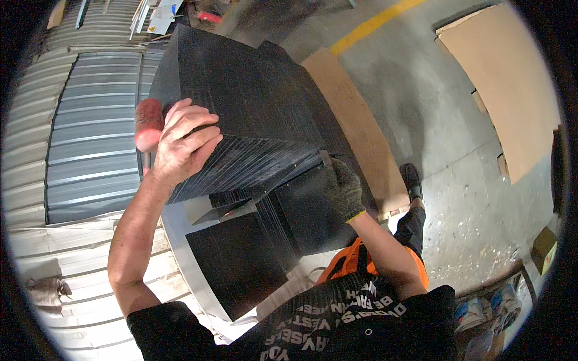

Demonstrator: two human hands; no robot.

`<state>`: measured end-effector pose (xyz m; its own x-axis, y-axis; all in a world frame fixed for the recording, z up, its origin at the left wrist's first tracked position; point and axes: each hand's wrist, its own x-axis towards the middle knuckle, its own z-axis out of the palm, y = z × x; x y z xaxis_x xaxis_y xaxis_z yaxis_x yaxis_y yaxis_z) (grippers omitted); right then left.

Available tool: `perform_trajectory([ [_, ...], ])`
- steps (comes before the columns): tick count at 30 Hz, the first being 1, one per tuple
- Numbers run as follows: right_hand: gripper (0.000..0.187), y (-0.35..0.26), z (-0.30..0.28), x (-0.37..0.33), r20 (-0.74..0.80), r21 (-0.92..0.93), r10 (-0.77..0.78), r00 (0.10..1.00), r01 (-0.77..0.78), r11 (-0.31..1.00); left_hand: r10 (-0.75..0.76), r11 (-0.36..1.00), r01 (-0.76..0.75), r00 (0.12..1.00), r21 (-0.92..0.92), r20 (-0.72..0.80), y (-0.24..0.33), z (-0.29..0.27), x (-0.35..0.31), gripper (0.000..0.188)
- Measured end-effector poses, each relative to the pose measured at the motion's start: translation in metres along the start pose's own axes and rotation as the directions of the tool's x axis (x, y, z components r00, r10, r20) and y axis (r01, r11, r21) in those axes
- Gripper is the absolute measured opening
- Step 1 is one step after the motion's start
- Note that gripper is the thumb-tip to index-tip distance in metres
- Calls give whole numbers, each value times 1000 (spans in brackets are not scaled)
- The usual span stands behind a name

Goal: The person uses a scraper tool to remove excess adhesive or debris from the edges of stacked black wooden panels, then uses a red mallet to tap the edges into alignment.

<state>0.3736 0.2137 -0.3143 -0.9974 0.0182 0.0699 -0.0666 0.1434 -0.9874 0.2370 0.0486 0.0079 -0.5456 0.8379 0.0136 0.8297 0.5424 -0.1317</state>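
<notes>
A large black wood-grained board stack (241, 90) stands in front of me, its near side streaked with fine lines. My bare left hand (188, 141) is closed over its near left edge, fingers bent across the top. Right beside that hand is a red cylinder (149, 125) that looks like a mallet head; what supports it is hidden. My right hand (344, 189), in a dark knitted glove with a yellow cuff, closes round the near right corner. Its fingertips are partly hidden. Below lie more black boards (238, 265) on a white surface (208, 289).
Corrugated metal sheeting (96, 132) runs along the left. A long brown board (355, 126) lies beyond the stack, and a large cardboard sheet (503, 84) rests at the far right. An orange thing (340, 265) is near my waist. Wrapped rolls (487, 310) lie lower right.
</notes>
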Motion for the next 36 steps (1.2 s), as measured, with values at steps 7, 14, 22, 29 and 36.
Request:
perform_trajectory([
  [7,38,0,12,3,4,137,36,999,-37,990,27,999,-29,998,-28,-50,2,4,1,24],
  [14,43,30,27,16,-146,-200,-107,983,77,977,49,995,-60,992,84,119,1,-14,-2,47],
  [22,42,96,72,21,-3,38,281,960,-281,959,-267,962,262,961,79,69,-10,0,-32,92],
  [29,39,99,87,32,39,284,544,838,-532,798,-237,962,236,972,136,-11,-7,7,-28,90],
  [36,40,112,95,29,-94,124,364,927,-352,928,-306,938,306,952,163,-27,-5,7,-29,105],
])
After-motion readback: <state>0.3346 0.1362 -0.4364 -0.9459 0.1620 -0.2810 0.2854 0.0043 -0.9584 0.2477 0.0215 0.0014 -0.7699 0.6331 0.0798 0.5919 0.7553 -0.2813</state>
